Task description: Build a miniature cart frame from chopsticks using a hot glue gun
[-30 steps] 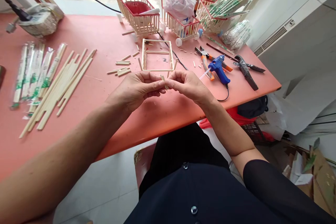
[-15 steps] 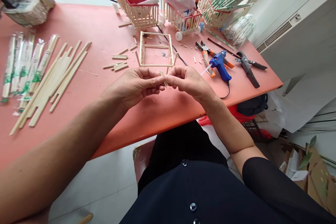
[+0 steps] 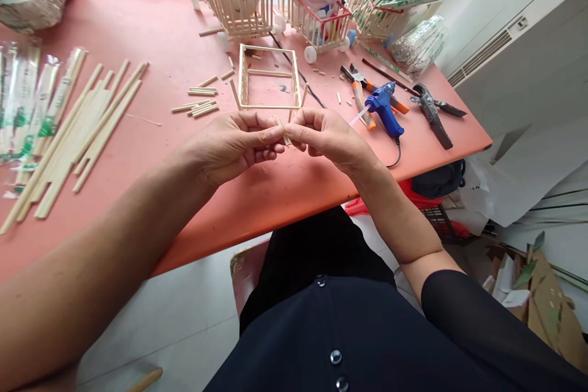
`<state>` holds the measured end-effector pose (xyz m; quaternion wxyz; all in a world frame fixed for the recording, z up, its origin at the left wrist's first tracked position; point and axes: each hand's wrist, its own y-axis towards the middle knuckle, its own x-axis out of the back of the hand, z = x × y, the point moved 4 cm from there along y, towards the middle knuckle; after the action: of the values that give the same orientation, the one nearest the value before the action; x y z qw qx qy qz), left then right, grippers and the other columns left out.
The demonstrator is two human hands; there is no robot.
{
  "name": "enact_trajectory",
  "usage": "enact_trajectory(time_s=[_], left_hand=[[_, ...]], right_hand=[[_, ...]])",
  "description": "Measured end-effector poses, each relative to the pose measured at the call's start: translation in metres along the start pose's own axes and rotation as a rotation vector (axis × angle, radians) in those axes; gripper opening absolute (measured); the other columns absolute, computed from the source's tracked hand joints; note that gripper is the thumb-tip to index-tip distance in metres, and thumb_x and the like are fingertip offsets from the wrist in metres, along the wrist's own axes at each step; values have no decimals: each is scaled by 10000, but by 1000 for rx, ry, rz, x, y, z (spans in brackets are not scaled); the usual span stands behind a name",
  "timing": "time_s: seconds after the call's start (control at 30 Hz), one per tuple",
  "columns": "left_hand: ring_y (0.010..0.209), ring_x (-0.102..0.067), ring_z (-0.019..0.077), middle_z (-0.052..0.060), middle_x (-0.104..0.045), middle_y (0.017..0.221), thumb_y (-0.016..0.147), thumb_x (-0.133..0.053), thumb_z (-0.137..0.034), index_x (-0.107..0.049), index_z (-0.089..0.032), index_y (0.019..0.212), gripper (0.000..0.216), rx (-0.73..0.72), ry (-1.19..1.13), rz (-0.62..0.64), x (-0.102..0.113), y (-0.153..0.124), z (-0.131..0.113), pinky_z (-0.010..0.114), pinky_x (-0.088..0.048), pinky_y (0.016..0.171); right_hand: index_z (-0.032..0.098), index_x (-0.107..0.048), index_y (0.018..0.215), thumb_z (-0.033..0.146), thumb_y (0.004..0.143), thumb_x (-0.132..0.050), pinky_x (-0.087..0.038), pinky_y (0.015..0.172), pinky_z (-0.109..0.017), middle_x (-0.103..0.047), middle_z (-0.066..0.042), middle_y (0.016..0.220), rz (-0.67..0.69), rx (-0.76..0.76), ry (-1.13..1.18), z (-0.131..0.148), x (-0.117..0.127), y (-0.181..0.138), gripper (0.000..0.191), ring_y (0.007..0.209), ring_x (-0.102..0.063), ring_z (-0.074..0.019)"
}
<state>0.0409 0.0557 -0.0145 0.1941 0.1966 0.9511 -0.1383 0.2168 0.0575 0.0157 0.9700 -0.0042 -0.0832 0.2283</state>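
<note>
Between the fingertips of both hands is a short piece of wooden stick [image 3: 285,136], held just over the table's front part. My left hand [image 3: 248,139] pinches it from the left, thumb on top. From the other side my right hand [image 3: 321,136] grips it with thumb and forefinger. Fingers cover much of the piece, so I cannot tell whether it is one stick or more. Right behind the hands stands a box-shaped frame of thin sticks [image 3: 270,108]. Several short cut sticks [image 3: 202,109] lie left of that frame.
Long wooden chopsticks [image 3: 87,128] and wrapped ones [image 3: 34,104] lie at left. A blue glue gun [image 3: 386,107], pliers [image 3: 362,95] and black-handled cutters [image 3: 434,116] are at right. Stick-built carts [image 3: 239,6] line the back of the pink table [image 3: 138,24]. A cord [image 3: 307,82] runs behind the frame.
Both hands stay pinched on the short stick piece, with little movement of the fingers. The whole view has shifted slightly, so the table things appear a bit higher and further left.
</note>
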Motion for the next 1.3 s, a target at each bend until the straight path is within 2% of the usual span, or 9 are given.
enact_trajectory(time_s=[0.37,0.6,0.77,0.97,1.2,1.3], left_hand=[[628,-703,113,44,-761,714,544,-1128,-391,-805,-164,719,433,-51,25,-15,-6,-3,-4,179,-603,608],[607,-711,139,38,-760,694,627,-1089,-319,-769,-180,708,359,-117,111,-88,-9,-7,-10,231,-590,604],[593,-707,144,38,-753,683,623,-1088,-293,-748,-173,706,370,-128,128,-113,-12,-9,-13,241,-597,606],[620,-710,142,33,-757,698,650,-1075,-304,-758,-174,729,352,-142,139,-121,-14,-11,-13,255,-604,644],[634,-715,137,22,-769,735,666,-1060,-270,-762,-168,746,325,-148,109,-139,-15,-11,-11,271,-624,684],[624,-710,135,29,-767,730,715,-1040,-307,-755,-164,748,321,-146,103,-144,-15,-11,-11,273,-627,681]], right_hand=[[191,-584,801,634,869,-888,-402,567,-207,-636,31,713,16,100,-7,-2,-1,0,542,663,-546,-88],[202,-605,807,675,849,-883,-461,612,-239,-652,11,759,-29,105,-64,4,-1,-6,550,707,-587,-120],[209,-603,824,691,869,-861,-486,656,-252,-658,5,788,-32,152,-77,5,-2,-8,549,738,-588,-131],[206,-616,841,651,915,-826,-467,690,-276,-650,2,811,-70,210,-120,0,0,-7,498,758,-566,-139],[201,-606,844,572,950,-792,-445,702,-282,-631,1,819,-144,198,-237,1,-1,-5,429,781,-549,-142],[205,-597,840,586,947,-799,-445,699,-282,-623,5,813,-141,195,-240,2,-2,-4,444,766,-539,-139]])
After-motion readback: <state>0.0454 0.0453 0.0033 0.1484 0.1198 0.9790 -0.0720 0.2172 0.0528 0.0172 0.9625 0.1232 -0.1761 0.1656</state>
